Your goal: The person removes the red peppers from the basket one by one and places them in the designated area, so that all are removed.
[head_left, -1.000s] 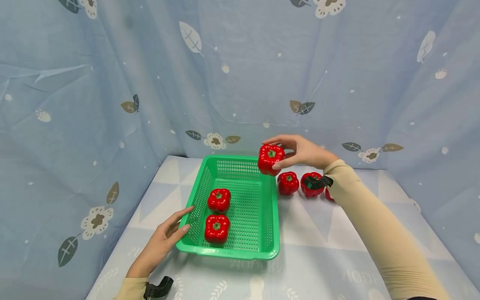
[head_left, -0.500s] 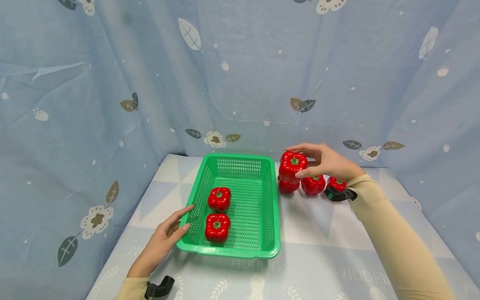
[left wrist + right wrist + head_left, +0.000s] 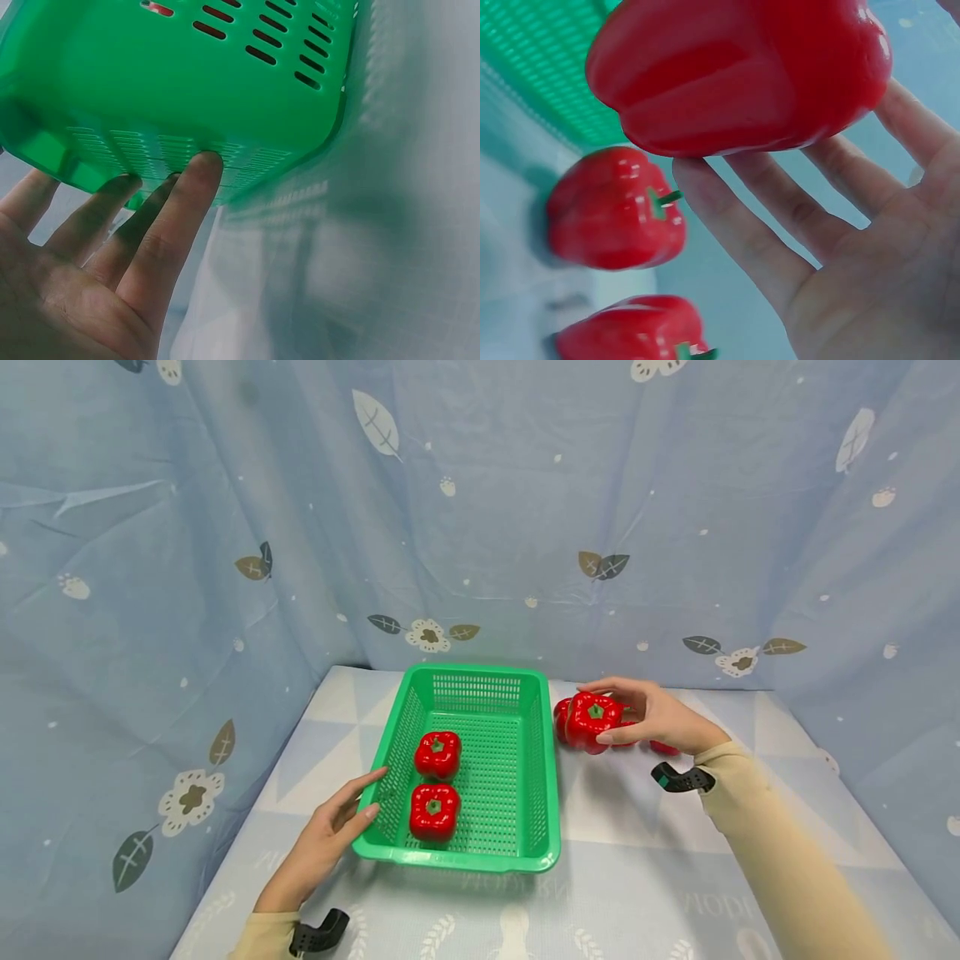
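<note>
My right hand (image 3: 663,718) grips a glossy red bell pepper (image 3: 594,722) between thumb and fingers, just right of a green basket (image 3: 457,862). In the right wrist view, the fingertips lie against the held pepper (image 3: 735,75), which is tilted on its side in that view. The fingers of my left hand (image 3: 318,847) are fairly straight and touch the basket's left side near the front corner. From the left wrist view, these fingers reach along the outer basket wall (image 3: 165,82). Inside the basket, two red bell peppers, one rear (image 3: 438,755) and one front (image 3: 434,812), sit along the left.
More bell peppers stand on the table right of the basket, one (image 3: 562,720) partly behind the held one, another (image 3: 664,747) mostly covered by my hand. A patterned cloth (image 3: 637,893) covers the table. Blue curtains (image 3: 480,527) hang behind and at the sides.
My right hand has moved right and then down with the bell pepper, from over the basket's right rim to beside the other peppers. My left hand stays at the basket.
</note>
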A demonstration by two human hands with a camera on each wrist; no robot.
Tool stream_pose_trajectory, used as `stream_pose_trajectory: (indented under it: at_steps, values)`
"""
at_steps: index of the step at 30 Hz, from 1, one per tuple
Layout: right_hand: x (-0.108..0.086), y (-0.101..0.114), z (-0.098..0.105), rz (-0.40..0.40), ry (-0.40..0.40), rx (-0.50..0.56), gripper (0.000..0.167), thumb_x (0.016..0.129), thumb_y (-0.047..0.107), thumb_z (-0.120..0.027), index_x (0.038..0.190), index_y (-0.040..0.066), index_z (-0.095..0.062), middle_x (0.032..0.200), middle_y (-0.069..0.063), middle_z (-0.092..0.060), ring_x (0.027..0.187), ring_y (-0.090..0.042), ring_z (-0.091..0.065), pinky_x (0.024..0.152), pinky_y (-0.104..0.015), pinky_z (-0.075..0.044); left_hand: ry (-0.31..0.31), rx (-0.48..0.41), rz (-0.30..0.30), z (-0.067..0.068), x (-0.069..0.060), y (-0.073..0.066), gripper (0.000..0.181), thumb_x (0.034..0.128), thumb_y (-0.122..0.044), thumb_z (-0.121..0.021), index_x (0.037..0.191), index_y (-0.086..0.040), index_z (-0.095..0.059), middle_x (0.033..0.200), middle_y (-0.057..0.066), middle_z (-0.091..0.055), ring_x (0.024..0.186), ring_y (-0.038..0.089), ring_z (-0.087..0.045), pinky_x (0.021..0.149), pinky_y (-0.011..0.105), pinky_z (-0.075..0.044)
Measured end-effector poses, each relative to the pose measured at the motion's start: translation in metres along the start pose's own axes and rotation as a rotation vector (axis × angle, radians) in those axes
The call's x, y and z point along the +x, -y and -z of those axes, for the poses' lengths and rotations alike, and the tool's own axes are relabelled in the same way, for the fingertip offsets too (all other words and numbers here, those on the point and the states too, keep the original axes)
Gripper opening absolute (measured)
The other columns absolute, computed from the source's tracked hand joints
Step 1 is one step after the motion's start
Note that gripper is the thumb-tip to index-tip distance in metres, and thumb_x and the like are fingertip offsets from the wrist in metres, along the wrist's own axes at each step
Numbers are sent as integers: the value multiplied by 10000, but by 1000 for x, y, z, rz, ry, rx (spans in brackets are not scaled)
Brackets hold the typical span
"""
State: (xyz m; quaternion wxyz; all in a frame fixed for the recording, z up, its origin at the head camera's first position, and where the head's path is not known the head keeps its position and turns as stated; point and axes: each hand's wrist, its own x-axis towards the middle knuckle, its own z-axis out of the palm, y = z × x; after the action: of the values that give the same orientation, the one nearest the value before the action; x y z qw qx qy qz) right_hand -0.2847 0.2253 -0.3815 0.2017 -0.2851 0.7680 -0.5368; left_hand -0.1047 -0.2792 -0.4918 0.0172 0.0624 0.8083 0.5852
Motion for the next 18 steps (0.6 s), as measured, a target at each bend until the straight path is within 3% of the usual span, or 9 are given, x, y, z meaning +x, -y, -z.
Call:
stream_pose_trajectory:
  at_steps: [6,12,18]
  values:
    - [-2,-16,-8,31,16,59,657,942,30,-846,1546,93,-596,1519,-173,-589,1321,-398,-603,990,-470,-622,3,-17,-4,0,0,1,527,1159,-248,-602,1668,-295,-475,1750,68,-344,1590,476,-312,1231,706,-303]
    - [-8,-31,-18,3,-17,11,681,923,76,-887,1541,140,-607,1500,-126,-603,1253,-420,-659,965,-436,-630,6,-22,-1,0,0,1,528,1160,-232,-598,1668,-303,-474,1748,63,-345,1567,460,-365,1204,667,-350]
    - [-9,-47,-28,13,-45,-43,684,913,129,-908,1536,192,-632,1552,-51,-568,1439,-360,-521,1082,-474,-554,4,-18,-13,2,1,2,526,1161,-234,-595,1668,-298,-473,1748,57,-347,1581,459,-338,1218,667,-324]
